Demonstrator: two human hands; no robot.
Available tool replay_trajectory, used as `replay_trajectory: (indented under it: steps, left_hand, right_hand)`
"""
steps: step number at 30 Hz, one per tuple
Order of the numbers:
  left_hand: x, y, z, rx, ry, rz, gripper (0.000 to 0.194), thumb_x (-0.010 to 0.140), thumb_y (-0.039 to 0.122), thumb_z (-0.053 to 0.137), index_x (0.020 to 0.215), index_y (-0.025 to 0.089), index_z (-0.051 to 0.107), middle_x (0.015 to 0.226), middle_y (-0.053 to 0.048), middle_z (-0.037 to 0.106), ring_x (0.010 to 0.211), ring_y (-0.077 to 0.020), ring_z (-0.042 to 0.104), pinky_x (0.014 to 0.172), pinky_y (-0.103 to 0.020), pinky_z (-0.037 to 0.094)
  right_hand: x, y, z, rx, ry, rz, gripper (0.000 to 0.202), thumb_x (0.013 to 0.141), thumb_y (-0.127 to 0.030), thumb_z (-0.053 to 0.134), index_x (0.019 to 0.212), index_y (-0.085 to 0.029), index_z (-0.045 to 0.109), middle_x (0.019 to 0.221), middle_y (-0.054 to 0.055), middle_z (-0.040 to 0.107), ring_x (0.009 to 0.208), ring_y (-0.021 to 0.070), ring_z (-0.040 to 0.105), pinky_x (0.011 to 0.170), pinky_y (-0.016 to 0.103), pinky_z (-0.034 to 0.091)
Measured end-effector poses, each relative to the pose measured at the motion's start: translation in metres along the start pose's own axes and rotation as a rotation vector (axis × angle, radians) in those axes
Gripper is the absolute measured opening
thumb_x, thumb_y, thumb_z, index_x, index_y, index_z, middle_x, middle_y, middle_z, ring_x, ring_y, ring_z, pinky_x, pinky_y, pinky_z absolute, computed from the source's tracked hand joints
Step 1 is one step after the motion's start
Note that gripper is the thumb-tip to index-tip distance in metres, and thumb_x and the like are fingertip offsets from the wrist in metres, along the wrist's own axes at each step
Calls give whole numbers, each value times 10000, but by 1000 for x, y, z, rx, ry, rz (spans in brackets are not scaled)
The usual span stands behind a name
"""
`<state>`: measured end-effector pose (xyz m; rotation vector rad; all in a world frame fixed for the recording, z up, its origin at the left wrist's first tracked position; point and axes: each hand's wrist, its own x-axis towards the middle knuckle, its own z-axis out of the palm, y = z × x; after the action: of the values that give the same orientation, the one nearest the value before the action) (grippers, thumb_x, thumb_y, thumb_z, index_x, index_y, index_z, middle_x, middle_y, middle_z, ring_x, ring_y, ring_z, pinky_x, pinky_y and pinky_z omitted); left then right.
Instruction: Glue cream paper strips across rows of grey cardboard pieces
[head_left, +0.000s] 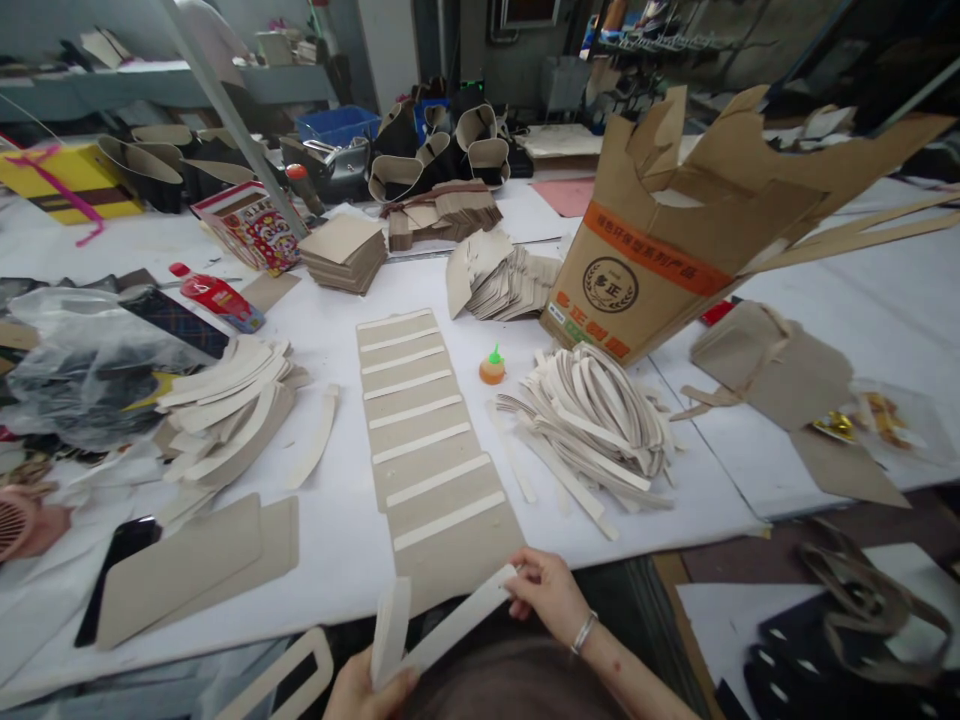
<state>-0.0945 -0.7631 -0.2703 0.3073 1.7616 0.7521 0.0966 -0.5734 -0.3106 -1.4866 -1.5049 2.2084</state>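
My left hand [371,692] is closed at the table's near edge around a small stack of off-white strips [391,632] that stands up from the grip. Between my two hands a single strip [463,620] stretches at a slant; its upper end is pinched in the fingers of my right hand [551,597]. Just beyond lies a long beige board panel [439,565] with several white strips laid across it in rows. To its right sits a large tangled bundle of strips [600,425]. A small orange bottle with a green tip [492,367] stands nearby.
Curved strips [232,410] are heaped at left, beside plain beige boards [187,570] and a dark phone [112,570]. Stacked board pieces [343,255] sit farther back. A tall open carton [637,250] leans at right. A red bottle [217,297] lies at left.
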Motion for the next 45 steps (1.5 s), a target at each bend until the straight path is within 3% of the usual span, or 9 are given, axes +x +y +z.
replay_trajectory:
  steps: [2,5,8,11,17,24,32,38,45]
  left_hand:
    - [9,-2,1,-18,73,-25,446,563,593,636,663,161,589,421,19,506,435,-136,450,464,-260,364]
    - [24,0,2,-64,120,1,473,556,597,631,686,143,603,450,-2,553,464,-149,489,498,-269,397]
    - [35,4,1,-17,187,-27,473,569,598,614,641,131,601,472,-31,586,467,-165,513,507,-284,412]
    - [41,7,0,54,233,-65,464,599,598,582,581,134,590,464,-46,590,463,-175,522,496,-290,413]
    - [48,1,-4,58,243,-78,515,579,620,589,651,111,609,469,-39,587,491,-187,542,501,-300,428]
    - [55,0,-9,69,271,-103,596,545,680,584,694,104,612,443,-32,580,454,-182,528,499,-316,430]
    - [60,2,-8,74,306,-87,595,556,661,580,734,95,611,447,-28,577,463,-184,543,485,-307,428]
    - [68,-3,-8,79,294,-90,644,552,680,573,785,81,615,463,-36,586,472,-191,557,500,-317,436]
    - [76,-7,-8,111,287,-131,608,599,656,547,769,76,612,478,-46,593,486,-197,562,525,-327,448]
  right_hand:
    - [14,3,-6,-34,20,0,243,632,-364,595,732,-174,481,483,-49,542,449,147,595,402,213,431]
    - [35,5,-12,-92,46,6,235,630,-369,585,669,-195,433,440,-71,506,389,118,544,355,194,400]
    - [50,6,-14,-127,52,25,216,651,-353,562,676,-208,404,397,-97,475,299,93,472,296,172,341]
    - [59,7,-13,-147,43,56,199,673,-346,530,717,-215,387,440,-88,523,297,107,498,275,168,332]
    - [63,10,-15,-166,17,89,178,666,-305,540,764,-191,445,469,-64,557,405,139,589,356,199,439]
    - [67,6,-16,-216,62,56,119,726,-301,479,731,-203,413,491,-83,548,302,85,498,286,153,351]
    - [72,3,-18,-248,78,54,110,717,-262,527,766,-171,490,525,-47,583,384,90,550,378,170,427]
    - [73,1,-18,-354,163,47,111,736,-223,529,644,-179,486,528,-42,570,360,71,506,348,155,355]
    - [74,-1,-15,-445,198,41,146,759,-211,530,624,-187,480,494,-47,562,365,74,512,393,164,374]
